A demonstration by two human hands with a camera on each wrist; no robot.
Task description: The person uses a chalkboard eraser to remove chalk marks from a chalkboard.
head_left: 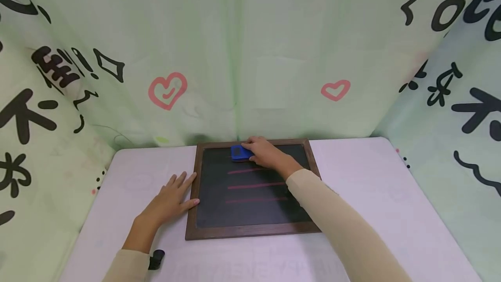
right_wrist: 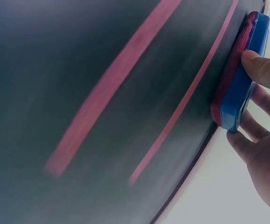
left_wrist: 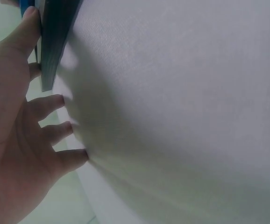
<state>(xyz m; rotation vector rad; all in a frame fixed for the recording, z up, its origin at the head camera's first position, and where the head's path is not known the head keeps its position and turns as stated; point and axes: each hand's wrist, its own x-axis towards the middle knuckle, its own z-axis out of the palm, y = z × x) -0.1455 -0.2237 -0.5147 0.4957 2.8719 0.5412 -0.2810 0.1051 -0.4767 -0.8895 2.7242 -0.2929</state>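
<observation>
A wood-framed chalkboard [head_left: 211,208] lies on the table with several pink chalk lines [head_left: 256,186] across its dark face. My right hand [head_left: 268,153] grips a blue chalkboard eraser [head_left: 239,153] near the board's far edge, above the topmost line. In the right wrist view the thumb and fingers of the right hand [right_wrist: 266,135] pinch the sides of the blue eraser [right_wrist: 245,74], whose reddish pad meets the board. My left hand [head_left: 169,199] is spread at the board's left side, thumb and forefinger touching the frame. The left wrist view shows the other fingertips [left_wrist: 81,156] on the tabletop.
The white table [head_left: 375,195] extends on both sides of the board. Pale green curtains [head_left: 282,55] with hearts and black lettering hang behind and at both sides. A dark band or small device [head_left: 156,259] sits at the left wrist.
</observation>
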